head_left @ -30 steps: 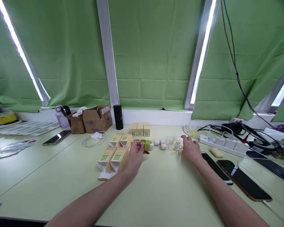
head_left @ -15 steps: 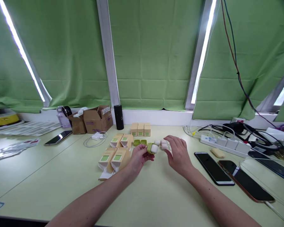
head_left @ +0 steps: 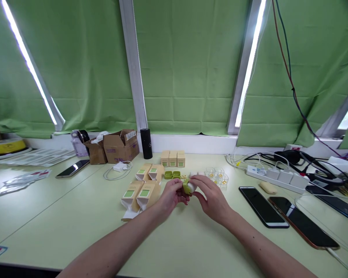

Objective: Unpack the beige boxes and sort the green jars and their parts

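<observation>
Both hands meet over the table's middle on a small white earbud case in a green cover (head_left: 189, 187). My left hand (head_left: 170, 196) pinches it from the left, and my right hand (head_left: 210, 196) closes over its right side. Left of my left hand lie tan cartons with green labels (head_left: 139, 192). Just behind the hands sit two green covers (head_left: 172, 174), small white cases (head_left: 195, 174) partly hidden by the fingers, and clear little boxes with gold pieces (head_left: 217, 175). Three upright tan boxes (head_left: 173, 158) stand further back.
Two phones (head_left: 263, 206) lie to the right, with a white power strip (head_left: 277, 177) and tangled cables behind them. At the back left are brown cardboard boxes (head_left: 116, 146), a black cylinder (head_left: 146, 143), a white charger (head_left: 118, 167), another phone (head_left: 72, 168) and plastic bags.
My right hand left the clear boxes, swept left and came onto the green-covered case. My left hand kept the case and drew it slightly nearer and to the right.
</observation>
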A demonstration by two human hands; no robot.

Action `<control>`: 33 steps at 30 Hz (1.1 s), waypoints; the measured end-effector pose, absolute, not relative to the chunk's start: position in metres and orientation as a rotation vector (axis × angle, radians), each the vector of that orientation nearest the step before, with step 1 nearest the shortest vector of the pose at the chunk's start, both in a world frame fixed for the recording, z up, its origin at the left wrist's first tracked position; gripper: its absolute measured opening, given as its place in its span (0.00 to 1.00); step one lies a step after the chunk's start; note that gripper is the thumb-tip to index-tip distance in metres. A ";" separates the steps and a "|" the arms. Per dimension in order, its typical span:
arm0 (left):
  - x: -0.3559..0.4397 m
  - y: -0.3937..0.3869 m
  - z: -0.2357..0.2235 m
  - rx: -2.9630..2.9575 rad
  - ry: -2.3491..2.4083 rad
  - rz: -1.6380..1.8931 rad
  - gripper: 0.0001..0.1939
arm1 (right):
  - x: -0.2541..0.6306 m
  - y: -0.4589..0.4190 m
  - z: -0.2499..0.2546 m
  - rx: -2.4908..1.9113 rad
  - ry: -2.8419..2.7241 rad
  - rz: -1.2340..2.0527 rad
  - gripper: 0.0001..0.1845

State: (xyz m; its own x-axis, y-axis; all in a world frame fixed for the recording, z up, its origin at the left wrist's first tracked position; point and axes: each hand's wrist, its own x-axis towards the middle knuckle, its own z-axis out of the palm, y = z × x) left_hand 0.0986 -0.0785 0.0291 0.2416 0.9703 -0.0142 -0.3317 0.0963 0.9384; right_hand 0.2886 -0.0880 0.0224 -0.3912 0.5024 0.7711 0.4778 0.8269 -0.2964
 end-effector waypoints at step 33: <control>0.098 -0.076 0.028 1.620 0.887 1.322 0.22 | 0.287 -0.077 0.016 -0.721 -1.392 1.179 0.25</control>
State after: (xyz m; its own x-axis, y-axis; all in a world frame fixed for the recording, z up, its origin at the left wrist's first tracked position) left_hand 0.0977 -0.0764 0.0277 0.1921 0.9030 0.3844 0.0131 -0.3940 0.9190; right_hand 0.2869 -0.0770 0.0159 -0.1943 0.9160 0.3511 -0.1954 0.3145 -0.9289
